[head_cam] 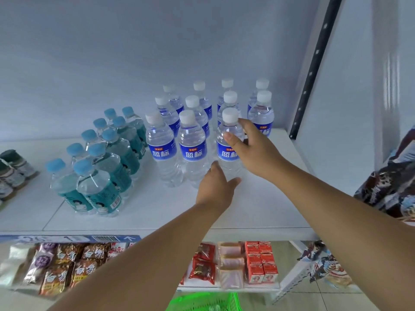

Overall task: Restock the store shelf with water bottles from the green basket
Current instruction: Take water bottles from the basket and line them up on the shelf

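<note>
The right hand wraps the upright front bottle near the shelf's right edge; the left hand, open and seemingly empty, nudges its base.

White store shelf, flat board with one seam. Standing upright on it: blue-labelled water bottles with white caps, in rows toward the right; teal-labelled bottles with blue caps just left; dark-capped jars at far left edge.
</note>
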Tool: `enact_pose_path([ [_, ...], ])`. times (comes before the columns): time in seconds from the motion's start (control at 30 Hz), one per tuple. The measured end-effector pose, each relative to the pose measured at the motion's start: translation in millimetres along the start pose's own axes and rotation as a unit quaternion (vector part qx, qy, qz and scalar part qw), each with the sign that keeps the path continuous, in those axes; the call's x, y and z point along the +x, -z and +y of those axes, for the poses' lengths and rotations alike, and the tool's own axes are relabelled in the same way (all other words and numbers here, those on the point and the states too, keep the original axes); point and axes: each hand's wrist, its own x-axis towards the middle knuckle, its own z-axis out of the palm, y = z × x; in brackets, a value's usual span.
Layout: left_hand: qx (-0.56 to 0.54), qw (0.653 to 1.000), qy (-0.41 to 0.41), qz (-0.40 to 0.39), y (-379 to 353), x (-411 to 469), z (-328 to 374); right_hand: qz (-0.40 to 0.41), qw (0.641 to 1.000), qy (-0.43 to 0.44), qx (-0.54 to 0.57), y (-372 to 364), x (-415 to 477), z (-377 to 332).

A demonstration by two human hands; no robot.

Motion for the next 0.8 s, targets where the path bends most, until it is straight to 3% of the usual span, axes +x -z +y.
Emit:
enact_pose_path([
  [0.2,0.071,0.997,0.014,-0.036,3,-14,-9,0.042,0.999,-0.001,0.024,0,-9,4],
  [0.4,0.153,0.984,-0.079,-0.035,22,-45,-34,0.117,0.991,-0.052,-0.021,-13,-36,18],
  [0.8,0.159,0.976,-0.134,-0.067,79,-127,-122,0.056,0.988,-0.090,-0.111,-76,-161,-1],
])
